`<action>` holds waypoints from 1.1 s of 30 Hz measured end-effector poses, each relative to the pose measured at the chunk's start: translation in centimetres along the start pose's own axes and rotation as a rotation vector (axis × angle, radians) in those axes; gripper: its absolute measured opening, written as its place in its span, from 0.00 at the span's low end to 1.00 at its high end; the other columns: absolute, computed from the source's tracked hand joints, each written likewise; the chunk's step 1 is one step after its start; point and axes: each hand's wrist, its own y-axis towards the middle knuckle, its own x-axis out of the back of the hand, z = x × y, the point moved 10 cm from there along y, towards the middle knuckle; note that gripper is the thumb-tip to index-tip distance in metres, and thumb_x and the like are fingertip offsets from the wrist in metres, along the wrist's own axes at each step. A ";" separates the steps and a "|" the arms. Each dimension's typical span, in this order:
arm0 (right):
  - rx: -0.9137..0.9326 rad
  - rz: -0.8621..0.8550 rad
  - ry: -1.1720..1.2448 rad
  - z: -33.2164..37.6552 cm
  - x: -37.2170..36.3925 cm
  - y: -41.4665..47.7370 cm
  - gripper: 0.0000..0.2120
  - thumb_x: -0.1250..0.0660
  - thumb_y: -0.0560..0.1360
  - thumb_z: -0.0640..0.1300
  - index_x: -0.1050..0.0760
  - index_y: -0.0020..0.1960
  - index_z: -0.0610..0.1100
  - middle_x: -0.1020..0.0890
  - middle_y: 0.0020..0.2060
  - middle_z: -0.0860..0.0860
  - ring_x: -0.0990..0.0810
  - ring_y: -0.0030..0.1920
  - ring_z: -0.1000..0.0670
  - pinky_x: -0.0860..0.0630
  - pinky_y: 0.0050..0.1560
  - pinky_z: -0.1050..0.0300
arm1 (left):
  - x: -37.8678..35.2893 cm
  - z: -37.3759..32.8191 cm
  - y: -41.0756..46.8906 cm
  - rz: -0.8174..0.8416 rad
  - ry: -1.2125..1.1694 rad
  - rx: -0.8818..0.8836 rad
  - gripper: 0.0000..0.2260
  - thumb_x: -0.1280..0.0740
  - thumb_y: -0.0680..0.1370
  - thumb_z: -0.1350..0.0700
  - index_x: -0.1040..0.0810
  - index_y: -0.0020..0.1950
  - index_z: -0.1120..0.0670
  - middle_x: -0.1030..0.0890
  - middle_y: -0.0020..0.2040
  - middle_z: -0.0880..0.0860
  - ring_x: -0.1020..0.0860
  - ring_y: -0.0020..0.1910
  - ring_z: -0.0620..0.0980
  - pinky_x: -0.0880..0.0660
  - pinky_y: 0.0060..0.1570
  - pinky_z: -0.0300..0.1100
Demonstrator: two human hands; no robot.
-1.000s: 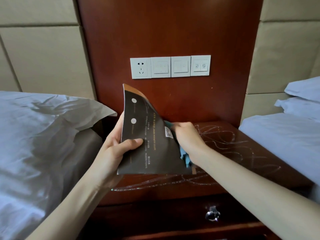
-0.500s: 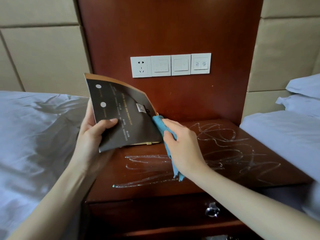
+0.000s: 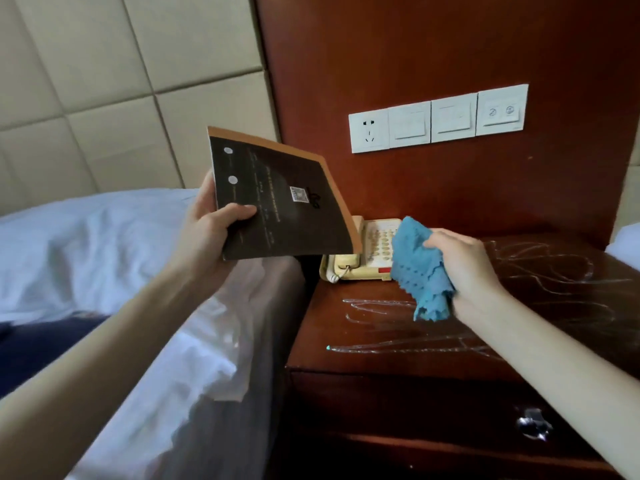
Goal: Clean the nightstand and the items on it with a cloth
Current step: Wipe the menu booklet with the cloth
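My left hand grips a dark booklet with an orange edge, holding it up over the gap between the bed and the nightstand. My right hand clutches a bunched blue cloth just above the dark red wooden nightstand. White scribble marks cover the nightstand's top. A cream telephone sits at the back left of the top, partly hidden by the booklet and the cloth.
A bed with white sheets lies to the left, close against the nightstand. A wall panel carries a socket and switches. The drawer front has a metal handle. Another bed's edge shows at the far right.
My left hand has carried the booklet left, off the nightstand and toward the bed. My right hand has bunched the cloth and drawn away from the booklet. The view turned left, uncovering the telephone.
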 end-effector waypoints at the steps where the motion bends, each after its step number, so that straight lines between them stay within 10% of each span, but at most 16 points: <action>1: -0.050 0.010 0.047 -0.8 -0.9 0.0 0.09 0.39 0.72 0.35 0.20 0.40 0.42 0.18 0.41 0.40 0.18 0.36 0.44 0.21 0.36 0.54 | 1.6 -0.8 -0.3 -0.009 0.030 0.004 0.21 0.42 0.72 0.71 0.25 0.57 0.49 0.20 0.45 0.52 0.20 0.42 0.48 0.21 0.37 0.40; 9: -0.124 0.171 0.183 -3.8 -12.9 -2.3 0.12 0.39 0.71 0.34 0.19 0.46 0.44 0.17 0.46 0.41 0.18 0.46 0.41 0.21 0.51 0.45 | 16.3 -4.9 -5.2 -0.350 0.052 0.018 0.19 0.44 0.72 0.73 0.24 0.52 0.53 0.18 0.43 0.52 0.19 0.40 0.47 0.22 0.37 0.36; 13: -0.047 0.206 0.205 -3.4 -18.2 -3.7 0.15 0.40 0.71 0.33 0.20 0.52 0.40 0.18 0.42 0.44 0.20 0.40 0.47 0.23 0.43 0.55 | 23.4 -6.4 -9.1 -0.546 0.114 0.070 0.20 0.44 0.73 0.73 0.25 0.53 0.51 0.17 0.42 0.50 0.18 0.37 0.45 0.22 0.33 0.35; 21: 0.027 0.260 0.239 -4.1 -23.3 -5.8 0.12 0.40 0.70 0.33 0.22 0.33 0.43 0.23 0.29 0.48 0.25 0.30 0.52 0.28 0.32 0.61 | 34.9 -5.6 -16.2 -0.772 0.409 0.262 0.36 0.36 0.73 0.69 0.42 0.75 0.44 0.19 0.52 0.49 0.19 0.45 0.47 0.23 0.39 0.42; 28: 0.011 0.264 0.260 -5.0 -24.2 -5.9 0.13 0.40 0.70 0.32 0.22 0.35 0.45 0.23 0.28 0.49 0.25 0.26 0.55 0.28 0.29 0.65 | 35.6 -6.3 -14.4 -0.655 1.354 0.303 0.19 0.30 0.71 0.64 0.23 0.62 0.59 0.25 0.60 0.60 0.26 0.57 0.58 0.31 0.57 0.45; 33: 0.013 0.289 0.242 -5.3 -24.3 -6.1 0.14 0.40 0.71 0.32 0.21 0.35 0.46 0.22 0.27 0.50 0.25 0.24 0.57 0.28 0.26 0.67 | 32.2 -6.3 -12.8 -0.542 1.480 0.267 0.14 0.35 0.73 0.68 0.18 0.55 0.57 0.26 0.67 0.56 0.27 0.64 0.59 0.32 0.64 0.48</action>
